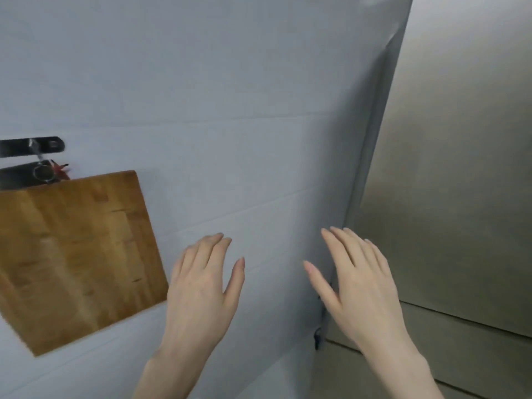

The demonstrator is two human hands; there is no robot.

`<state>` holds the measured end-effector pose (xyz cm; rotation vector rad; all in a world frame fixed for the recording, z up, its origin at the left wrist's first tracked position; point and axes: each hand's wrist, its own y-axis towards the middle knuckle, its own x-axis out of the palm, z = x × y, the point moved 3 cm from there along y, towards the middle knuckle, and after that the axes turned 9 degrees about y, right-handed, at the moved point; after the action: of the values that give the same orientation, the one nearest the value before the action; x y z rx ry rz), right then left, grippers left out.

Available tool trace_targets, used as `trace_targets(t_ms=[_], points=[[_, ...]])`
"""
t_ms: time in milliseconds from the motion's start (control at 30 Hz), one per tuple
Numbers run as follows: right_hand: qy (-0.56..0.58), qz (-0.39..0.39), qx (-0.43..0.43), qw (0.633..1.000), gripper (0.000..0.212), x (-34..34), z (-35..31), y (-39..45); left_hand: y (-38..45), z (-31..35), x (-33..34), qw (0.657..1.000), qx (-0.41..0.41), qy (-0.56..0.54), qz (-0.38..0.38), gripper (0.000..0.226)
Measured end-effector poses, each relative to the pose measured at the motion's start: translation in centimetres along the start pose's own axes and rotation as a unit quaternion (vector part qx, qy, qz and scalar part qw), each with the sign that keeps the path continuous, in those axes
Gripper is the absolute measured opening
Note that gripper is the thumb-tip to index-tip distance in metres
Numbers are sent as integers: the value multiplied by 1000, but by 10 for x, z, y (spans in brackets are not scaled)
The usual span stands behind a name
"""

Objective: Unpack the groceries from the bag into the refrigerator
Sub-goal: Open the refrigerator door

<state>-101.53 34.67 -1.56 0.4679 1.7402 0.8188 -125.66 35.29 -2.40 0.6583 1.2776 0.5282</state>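
The steel-grey refrigerator (449, 156) fills the right side of the view, its doors closed; seams of lower drawers run across its bottom right. My left hand (201, 286) is raised in front of the pale tiled wall, fingers spread, holding nothing. My right hand (359, 286) is raised beside it, fingers apart and empty, overlapping the refrigerator's left edge. No grocery bag or groceries are in view.
A wooden cutting board (74, 254) hangs on the wall (216, 96) at the left from a black rail with hooks (31, 146). A narrow dark gap (318, 338) runs between wall and refrigerator.
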Motion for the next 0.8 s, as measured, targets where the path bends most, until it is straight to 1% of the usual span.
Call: trace_targets(t_ms=[200, 400, 533, 667, 800], points=[[-44, 32, 85, 995, 63, 1, 60, 10, 41, 58, 62, 994, 58, -90, -23, 45], [-78, 61, 150, 984, 70, 7, 114, 27, 95, 105, 104, 983, 101, -152, -26, 44], [-97, 73, 164, 979, 70, 13, 146, 37, 128, 136, 130, 977, 125, -175, -11, 45], [-125, 65, 172, 975, 70, 20, 169, 46, 146, 165, 158, 970, 147, -195, 0, 44], [-136, 57, 198, 969, 69, 29, 180, 51, 156, 187, 180, 961, 162, -225, -20, 47]])
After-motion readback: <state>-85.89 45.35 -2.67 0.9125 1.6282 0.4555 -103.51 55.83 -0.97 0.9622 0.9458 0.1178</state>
